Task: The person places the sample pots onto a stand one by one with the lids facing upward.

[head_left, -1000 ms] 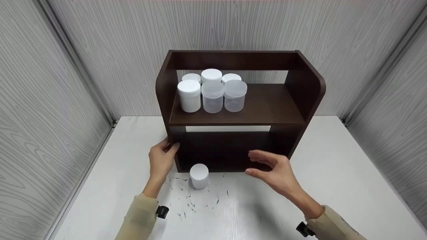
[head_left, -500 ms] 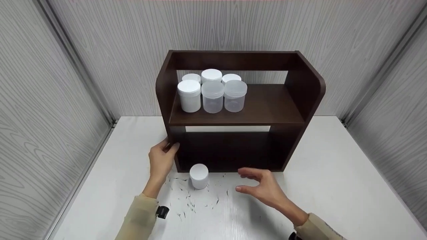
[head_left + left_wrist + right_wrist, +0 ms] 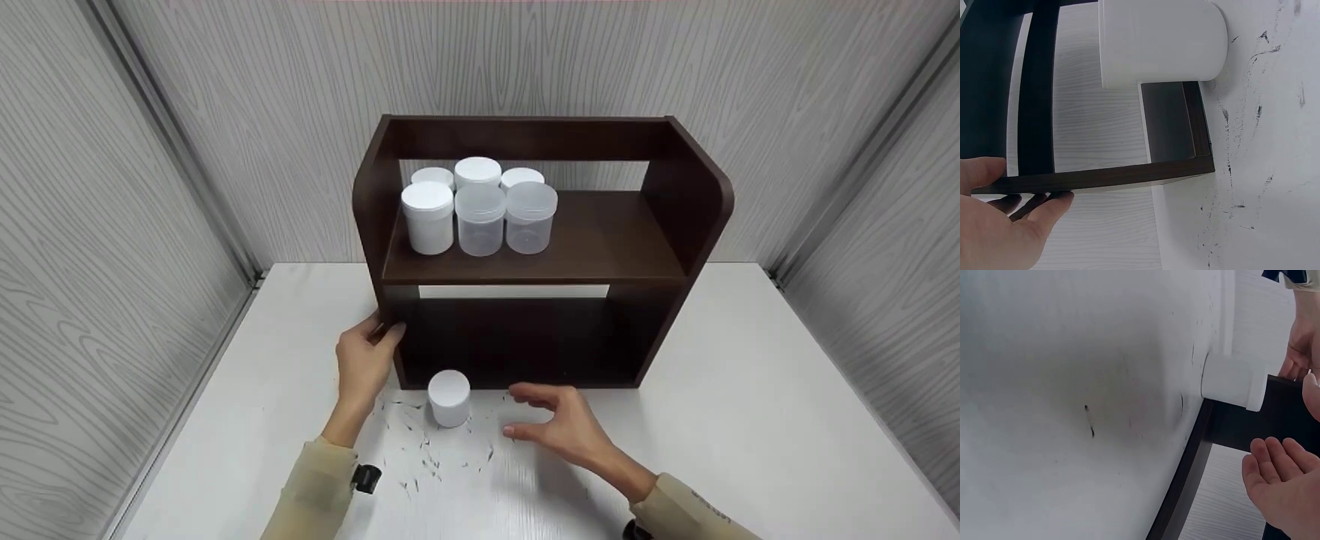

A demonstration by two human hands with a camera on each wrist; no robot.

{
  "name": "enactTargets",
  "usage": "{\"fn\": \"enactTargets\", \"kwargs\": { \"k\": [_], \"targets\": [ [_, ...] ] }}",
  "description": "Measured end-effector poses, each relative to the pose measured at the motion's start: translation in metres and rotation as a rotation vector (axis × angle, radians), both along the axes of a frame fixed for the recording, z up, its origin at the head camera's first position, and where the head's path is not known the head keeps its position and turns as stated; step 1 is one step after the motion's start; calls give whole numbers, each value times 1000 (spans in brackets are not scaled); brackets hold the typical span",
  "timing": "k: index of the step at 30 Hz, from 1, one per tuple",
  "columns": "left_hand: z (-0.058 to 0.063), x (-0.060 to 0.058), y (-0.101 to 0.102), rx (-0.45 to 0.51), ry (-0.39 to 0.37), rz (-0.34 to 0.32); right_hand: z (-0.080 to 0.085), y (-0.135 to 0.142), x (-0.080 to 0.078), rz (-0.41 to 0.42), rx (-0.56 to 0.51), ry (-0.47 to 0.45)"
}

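A dark brown two-tier shelf [image 3: 615, 240] stands on the white table. My left hand [image 3: 365, 364] grips the edge of its left side panel, thumb on the inner face and fingers on the outer one, as the left wrist view also shows. In front of the shelf's lower left corner a white lidded jar [image 3: 449, 399] stands upright on the table. To the right of that jar, apart from it, my right hand [image 3: 562, 424] hovers with thumb and fingers spread in a C shape. Nothing is between them.
Several jars stand in two rows on the upper tier's left half, among them a white jar [image 3: 429, 219] and a translucent jar [image 3: 529, 218]. Dark scuff marks dot the table [image 3: 750, 420]. Grey wood-patterned walls [image 3: 525, 60] enclose the back and sides.
My right hand has moved left and toward the near side, from in front of the lower tier to near the lone jar. The left hand, the shelf and the jars stay put.
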State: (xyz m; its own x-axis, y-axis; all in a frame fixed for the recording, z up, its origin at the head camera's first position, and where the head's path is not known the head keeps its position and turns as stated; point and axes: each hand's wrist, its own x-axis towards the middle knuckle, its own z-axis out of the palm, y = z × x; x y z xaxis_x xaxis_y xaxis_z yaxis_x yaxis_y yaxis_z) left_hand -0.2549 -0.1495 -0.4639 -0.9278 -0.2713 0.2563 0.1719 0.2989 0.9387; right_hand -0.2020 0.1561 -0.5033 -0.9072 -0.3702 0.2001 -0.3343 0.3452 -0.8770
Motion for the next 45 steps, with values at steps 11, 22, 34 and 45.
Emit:
{"fn": "enactTargets", "kwargs": {
  "k": [11, 22, 34, 45],
  "targets": [
    [0, 0, 1, 4, -14, 17, -6, -22, -16, 31, 19, -21],
    [0, -1, 2, -10, -8, 22, -6, -51, -38, 144, -3, -50],
    [0, 0, 1, -4, 0, 4, -14, -68, -53, 137, 7, -104],
    [-1, 0, 1, -3, 6, 14, -22, -70, -61, 141, -44, -135]
  ]
}}
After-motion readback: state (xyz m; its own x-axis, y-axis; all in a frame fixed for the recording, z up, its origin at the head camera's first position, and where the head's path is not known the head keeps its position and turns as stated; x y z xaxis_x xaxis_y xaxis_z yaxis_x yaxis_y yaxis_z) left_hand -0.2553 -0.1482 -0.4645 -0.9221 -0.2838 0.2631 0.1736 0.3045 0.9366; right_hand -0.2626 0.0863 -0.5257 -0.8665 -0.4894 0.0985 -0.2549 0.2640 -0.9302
